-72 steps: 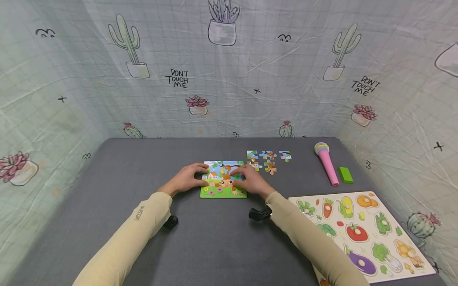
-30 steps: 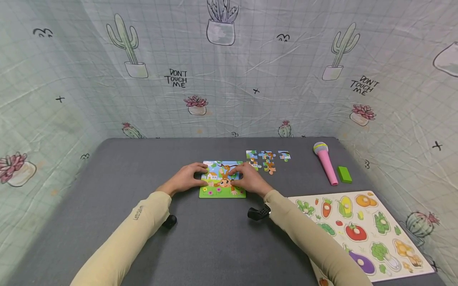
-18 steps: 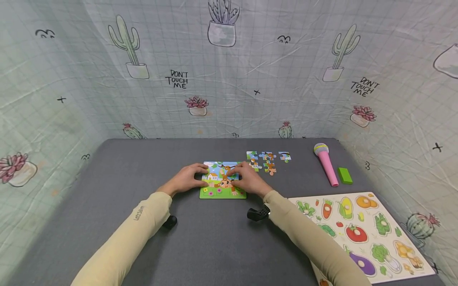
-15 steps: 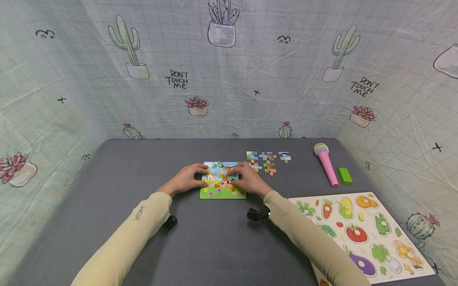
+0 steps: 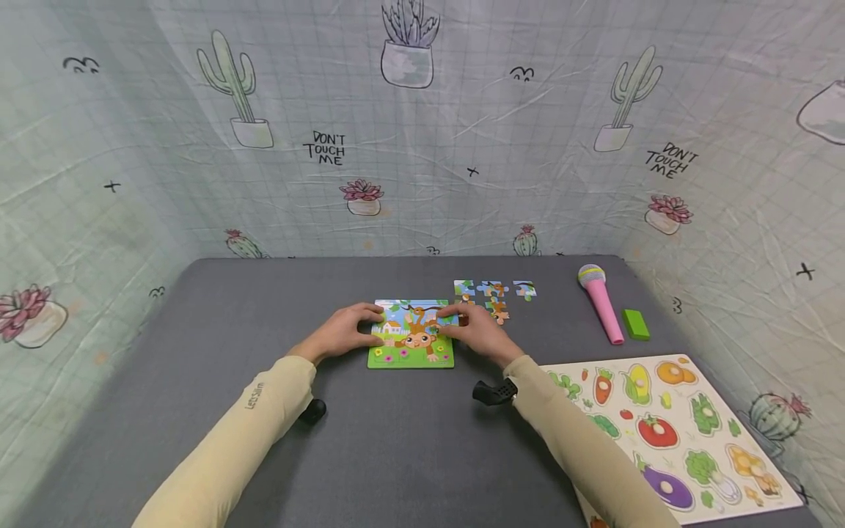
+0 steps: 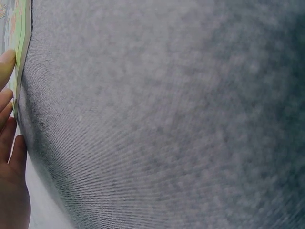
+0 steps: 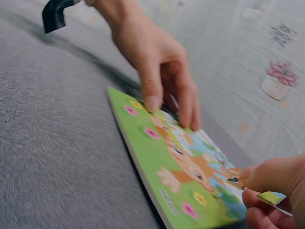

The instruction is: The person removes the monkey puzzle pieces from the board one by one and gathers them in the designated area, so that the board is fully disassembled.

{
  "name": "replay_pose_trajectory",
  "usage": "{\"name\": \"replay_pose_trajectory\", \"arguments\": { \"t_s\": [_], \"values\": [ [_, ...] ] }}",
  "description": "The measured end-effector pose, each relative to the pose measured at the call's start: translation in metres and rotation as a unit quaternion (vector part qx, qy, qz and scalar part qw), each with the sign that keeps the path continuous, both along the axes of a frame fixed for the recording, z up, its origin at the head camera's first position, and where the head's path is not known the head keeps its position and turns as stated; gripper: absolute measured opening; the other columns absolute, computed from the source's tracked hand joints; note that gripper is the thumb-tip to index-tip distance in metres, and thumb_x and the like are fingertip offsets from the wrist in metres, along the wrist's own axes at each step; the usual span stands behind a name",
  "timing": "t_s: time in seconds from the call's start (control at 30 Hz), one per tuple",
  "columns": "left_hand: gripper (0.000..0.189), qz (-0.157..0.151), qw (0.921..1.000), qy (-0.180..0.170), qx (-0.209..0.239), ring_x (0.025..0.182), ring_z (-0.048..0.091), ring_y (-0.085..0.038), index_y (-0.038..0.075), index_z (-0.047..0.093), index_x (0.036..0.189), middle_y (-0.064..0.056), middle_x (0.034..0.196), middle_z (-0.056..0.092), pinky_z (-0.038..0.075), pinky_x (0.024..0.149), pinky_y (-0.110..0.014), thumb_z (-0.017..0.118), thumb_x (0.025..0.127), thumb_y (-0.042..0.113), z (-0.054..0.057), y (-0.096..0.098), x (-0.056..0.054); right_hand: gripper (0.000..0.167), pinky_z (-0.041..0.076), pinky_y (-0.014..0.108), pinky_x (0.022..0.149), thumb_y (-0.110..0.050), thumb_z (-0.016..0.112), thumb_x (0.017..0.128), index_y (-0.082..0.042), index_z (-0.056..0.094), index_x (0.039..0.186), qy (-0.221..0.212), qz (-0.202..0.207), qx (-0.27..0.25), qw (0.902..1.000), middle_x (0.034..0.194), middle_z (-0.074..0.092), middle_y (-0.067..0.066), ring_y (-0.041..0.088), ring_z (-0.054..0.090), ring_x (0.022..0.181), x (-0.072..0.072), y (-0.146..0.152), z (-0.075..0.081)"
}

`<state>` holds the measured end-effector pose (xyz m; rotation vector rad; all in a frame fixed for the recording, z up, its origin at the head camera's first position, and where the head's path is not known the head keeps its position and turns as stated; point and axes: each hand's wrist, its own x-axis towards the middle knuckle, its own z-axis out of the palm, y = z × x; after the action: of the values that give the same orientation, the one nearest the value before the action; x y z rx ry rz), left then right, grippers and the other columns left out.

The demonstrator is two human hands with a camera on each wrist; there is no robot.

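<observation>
A monkey-picture puzzle board [image 5: 409,359] with a green lower edge lies flat on the grey table. At its left side, my left hand [image 5: 339,330] presses the board with thumb and fingers nearly straight; the right wrist view shows these fingertips [image 7: 152,103] on it from the far side. My right hand [image 5: 483,336] pinches a small jigsaw piece [image 7: 234,181] over the board's right part. An eye is printed on the piece, and a green corner [image 7: 270,197] of it sticks out between the fingers. The left wrist view catches only the board's edge [image 6: 21,57] and some fingers.
Several loose jigsaw pieces [image 5: 494,289] lie behind my right hand, which partly covers them. Farther right are a pink toy microphone [image 5: 602,304] and a green block [image 5: 636,324]. A vegetable peg board [image 5: 713,389] sits at front right, partly under my right forearm.
My right hand has moved a little to the right, uncovering the monkey's face on the board. The pinched piece has come into sight. My left hand keeps its place.
</observation>
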<state>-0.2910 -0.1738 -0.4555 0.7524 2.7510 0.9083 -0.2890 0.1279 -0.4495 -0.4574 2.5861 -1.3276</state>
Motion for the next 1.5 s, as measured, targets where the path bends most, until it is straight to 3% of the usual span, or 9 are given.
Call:
{"name": "replay_pose_trajectory", "arguments": {
  "t_s": [0.17,0.4,0.63,0.77,1.03,1.33,1.5],
  "values": [
    [0.049,0.001,1.0000,-0.002,-0.003,0.138,0.038,-0.034,0.001,0.062,0.129,-0.013,0.145,0.048,0.032,0.113,-0.052,0.074,0.089,0.026,0.001,-0.001,0.000,0.030,0.048,0.038,0.077,-0.024,0.073,0.090,-0.016,0.068,0.119,-0.020,-0.044,-0.036,0.9982,0.134,0.055,0.006,0.025,0.056,0.099,-0.004,0.019,-0.001],
    [0.050,0.000,1.0000,-0.006,-0.004,0.138,0.037,-0.034,0.001,0.062,0.129,-0.012,0.146,0.047,0.031,0.113,-0.052,0.074,0.089,0.027,0.001,0.001,0.000,0.035,0.047,0.044,0.089,-0.023,0.070,0.092,-0.012,0.065,0.125,-0.032,-0.076,-0.031,0.9961,0.148,0.041,0.011,0.032,0.048,0.120,-0.010,0.052,0.005],
    [0.051,-0.001,1.0000,-0.006,0.000,0.139,0.037,-0.034,0.002,0.062,0.130,-0.012,0.146,0.047,0.032,0.113,-0.052,0.074,0.089,0.030,-0.002,0.000,-0.001,0.035,0.051,0.043,0.083,-0.017,0.070,0.093,-0.005,0.063,0.125,-0.020,-0.096,-0.044,0.9942,0.129,0.056,0.014,0.031,0.060,0.097,-0.017,0.082,0.006],
    [0.052,-0.001,1.0000,-0.006,0.005,0.139,0.036,-0.034,0.002,0.062,0.130,-0.012,0.146,0.047,0.031,0.113,-0.052,0.074,0.089,0.031,-0.002,-0.001,-0.001,0.036,0.047,0.038,0.079,-0.018,0.070,0.093,-0.005,0.063,0.125,-0.007,-0.106,-0.024,0.9940,0.131,0.056,0.015,0.027,0.054,0.097,-0.018,0.097,0.005],
    [0.053,-0.002,0.9999,-0.005,0.010,0.139,0.037,-0.033,0.002,0.062,0.130,-0.011,0.146,0.047,0.031,0.113,-0.052,0.074,0.089,0.032,-0.001,-0.002,-0.001,0.039,0.046,0.043,0.090,-0.015,0.064,0.097,-0.002,0.056,0.133,-0.045,-0.098,-0.029,0.9937,0.142,0.046,0.021,0.036,0.047,0.120,-0.022,0.124,0.008],
    [0.052,-0.005,1.0000,-0.004,0.007,0.139,0.037,-0.033,0.001,0.062,0.130,-0.012,0.146,0.047,0.031,0.113,-0.051,0.074,0.089,0.029,0.001,-0.001,0.000,0.040,0.045,0.035,0.084,-0.014,0.064,0.096,0.001,0.057,0.133,-0.056,-0.103,-0.002,0.9931,0.141,0.046,0.025,0.032,0.047,0.114,-0.025,0.137,0.006],
    [0.051,-0.003,1.0000,-0.008,0.002,0.140,0.036,-0.033,0.002,0.061,0.131,-0.012,0.147,0.046,0.031,0.114,-0.052,0.073,0.089,0.029,0.001,-0.001,0.000,0.039,0.043,0.038,0.089,-0.011,0.063,0.096,0.002,0.059,0.133,-0.049,-0.099,0.004,0.9938,0.142,0.046,0.025,0.036,0.044,0.122,-0.026,0.139,0.004]
  ]
}}
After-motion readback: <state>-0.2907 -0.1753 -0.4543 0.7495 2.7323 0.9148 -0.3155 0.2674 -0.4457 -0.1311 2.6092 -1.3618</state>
